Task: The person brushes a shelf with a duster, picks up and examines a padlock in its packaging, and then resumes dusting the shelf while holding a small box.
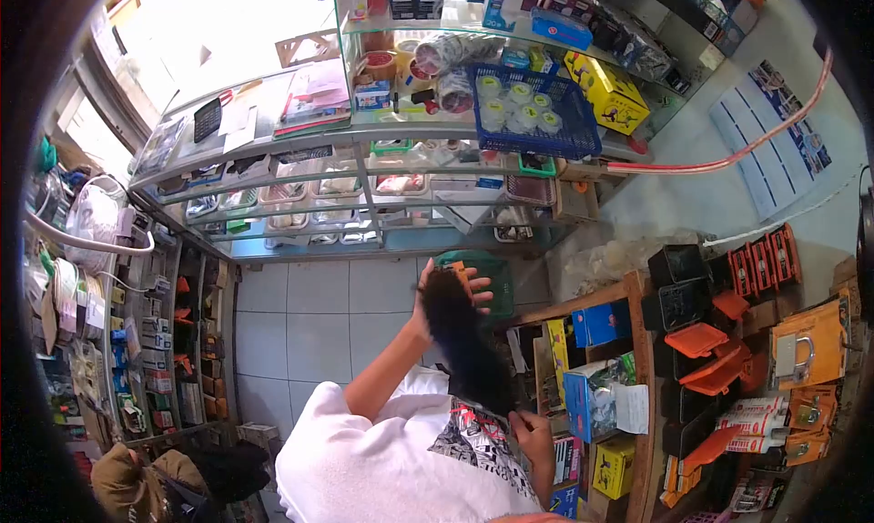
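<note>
A long black fuzzy thing, like a duster (473,368), slants across the front of my body. Its upper end rests in my left hand (481,291), palm turned up, with the thumb on one side and loosely extended fingers on the other. A small orange piece (458,270) shows at that end, partly behind the black fuzz. Lower down, the fingers of my right hand (533,435) are pinched together at the other end of the black thing. The fuzz hides most of my left palm.
A glass display counter (364,145) with goods runs across the front, a blue basket (537,141) of small tubs on it. Wooden shelves (637,377) with boxes and orange trays (696,341) stand close on the right. Stocked shelves (155,341) line the left. A green bag (496,273) lies beyond my left hand.
</note>
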The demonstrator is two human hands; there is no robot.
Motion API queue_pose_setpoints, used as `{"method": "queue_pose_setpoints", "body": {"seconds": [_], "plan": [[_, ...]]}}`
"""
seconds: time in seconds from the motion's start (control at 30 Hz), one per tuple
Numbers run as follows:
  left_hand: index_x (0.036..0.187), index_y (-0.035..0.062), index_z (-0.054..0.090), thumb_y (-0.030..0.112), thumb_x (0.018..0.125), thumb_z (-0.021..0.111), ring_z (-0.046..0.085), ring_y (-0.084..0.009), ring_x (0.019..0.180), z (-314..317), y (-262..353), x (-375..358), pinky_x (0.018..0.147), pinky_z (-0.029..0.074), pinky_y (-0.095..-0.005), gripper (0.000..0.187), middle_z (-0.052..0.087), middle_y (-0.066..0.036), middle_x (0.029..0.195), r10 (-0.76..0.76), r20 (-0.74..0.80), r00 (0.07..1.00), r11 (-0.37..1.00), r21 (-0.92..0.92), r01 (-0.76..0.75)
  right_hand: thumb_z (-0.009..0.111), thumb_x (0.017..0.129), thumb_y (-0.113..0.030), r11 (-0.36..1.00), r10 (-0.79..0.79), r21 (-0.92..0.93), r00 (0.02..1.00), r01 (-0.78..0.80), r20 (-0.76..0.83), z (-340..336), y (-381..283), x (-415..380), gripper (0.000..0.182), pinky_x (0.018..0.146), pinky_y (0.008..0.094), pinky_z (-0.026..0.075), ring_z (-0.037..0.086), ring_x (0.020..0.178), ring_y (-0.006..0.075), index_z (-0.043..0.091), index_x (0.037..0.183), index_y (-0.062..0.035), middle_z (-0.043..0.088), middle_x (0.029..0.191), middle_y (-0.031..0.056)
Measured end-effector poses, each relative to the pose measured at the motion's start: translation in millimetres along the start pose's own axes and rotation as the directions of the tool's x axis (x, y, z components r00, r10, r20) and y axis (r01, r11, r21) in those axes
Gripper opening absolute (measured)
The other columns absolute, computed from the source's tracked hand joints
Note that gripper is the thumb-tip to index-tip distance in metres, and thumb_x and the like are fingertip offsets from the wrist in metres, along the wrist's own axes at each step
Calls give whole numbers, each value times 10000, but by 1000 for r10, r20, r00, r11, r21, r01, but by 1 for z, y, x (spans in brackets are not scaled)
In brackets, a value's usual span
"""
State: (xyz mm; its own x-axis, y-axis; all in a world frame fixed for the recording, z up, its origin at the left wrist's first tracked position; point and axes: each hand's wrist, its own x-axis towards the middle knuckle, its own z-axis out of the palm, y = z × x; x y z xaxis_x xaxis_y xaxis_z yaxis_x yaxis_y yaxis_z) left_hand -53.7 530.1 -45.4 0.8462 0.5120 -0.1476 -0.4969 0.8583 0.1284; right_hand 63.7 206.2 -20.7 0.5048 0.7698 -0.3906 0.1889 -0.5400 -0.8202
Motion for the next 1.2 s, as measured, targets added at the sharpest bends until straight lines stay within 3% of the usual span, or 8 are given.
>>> {"method": "queue_pose_setpoints", "body": {"seconds": [0.2, 0.33, 0.57, 0.8, 0.9, 1.07, 1.17, 1.2], "plan": [[1123, 98, 644, 628, 966, 427, 647, -246, 989, 33, 7, -1, 916, 526, -425, 593, 673, -100, 1115, 40, -124, 991, 999, -32, -44, 703, 928, -220, 983, 32, 181, 999, -35, 16, 16, -9, -3, 307, 755, 300, 490, 615, 848, 126, 578, 1139, -36, 637, 868, 43], [1114, 112, 648, 623, 959, 455, 650, -235, 940, 22, 3, 9, 866, 537, -400, 568, 673, -78, 1038, 114, -164, 980, 993, 22, -112, 724, 893, -128, 857, 43, 494, 975, -147, 216, 4, -7, -18, 387, 871, 312, 495, 624, 991, 175, 528, 1215, -43, 641, 1059, 77], [1167, 118, 645, 631, 952, 466, 656, -252, 986, 12, -10, 23, 893, 529, -414, 585, 688, -70, 1039, 43, -145, 989, 999, -13, -46, 616, 959, -132, 749, 185, 566, 929, -345, 321, -22, 28, -48, 383, 555, 208, 393, 514, 678, 64, 527, 1326, -69, 575, 837, -4], [1338, 92, 574, 674, 966, 359, 590, -291, 1195, 35, -24, 26, 1033, 463, -467, 723, 611, -135, 1305, -66, -178, 982, 995, 56, 78, 597, 986, -196, 861, 93, 488, 987, -144, 128, -7, 10, -48, 298, 521, 207, 324, 442, 636, 42, 607, 1251, -62, 558, 805, -16], [1372, 86, 543, 669, 969, 352, 588, -290, 1200, -9, -28, 42, 1056, 444, -460, 734, 583, -127, 1360, -62, 293, 954, 998, 2, 64, 597, 984, -187, 905, 53, 416, 993, -94, 110, -13, 51, -47, 264, 520, 215, 329, 440, 622, 40, 644, 1200, -45, 574, 797, -20], [1430, 73, 459, 676, 960, 369, 575, -323, 1221, 21, -21, 32, 1041, 440, -525, 770, 582, -158, 1340, -39, -57, 998, 999, 5, 39, 650, 959, -202, 845, 126, 501, 979, -189, 157, -34, 20, -44, 331, 485, 195, 347, 462, 564, 37, 639, 1235, -19, 609, 757, -18], [1345, 85, 554, 642, 977, 353, 610, -285, 1161, 14, -17, 37, 1025, 460, -478, 697, 620, -127, 1296, -68, 238, 969, 997, -13, 73, 648, 965, -188, 912, 36, 406, 997, -63, 74, -36, 35, -38, 467, 460, 187, 325, 426, 516, 36, 531, 1411, -115, 616, 760, -3], [1365, 85, 537, 648, 976, 348, 601, -290, 1182, 31, -14, 27, 1046, 444, -487, 711, 618, -129, 1301, -39, 142, 989, 999, 31, 35, 649, 965, -184, 920, 30, 390, 998, -49, 55, -36, 33, -36, 505, 456, 186, 321, 419, 508, 36, 509, 1447, -134, 619, 762, 0]]}}
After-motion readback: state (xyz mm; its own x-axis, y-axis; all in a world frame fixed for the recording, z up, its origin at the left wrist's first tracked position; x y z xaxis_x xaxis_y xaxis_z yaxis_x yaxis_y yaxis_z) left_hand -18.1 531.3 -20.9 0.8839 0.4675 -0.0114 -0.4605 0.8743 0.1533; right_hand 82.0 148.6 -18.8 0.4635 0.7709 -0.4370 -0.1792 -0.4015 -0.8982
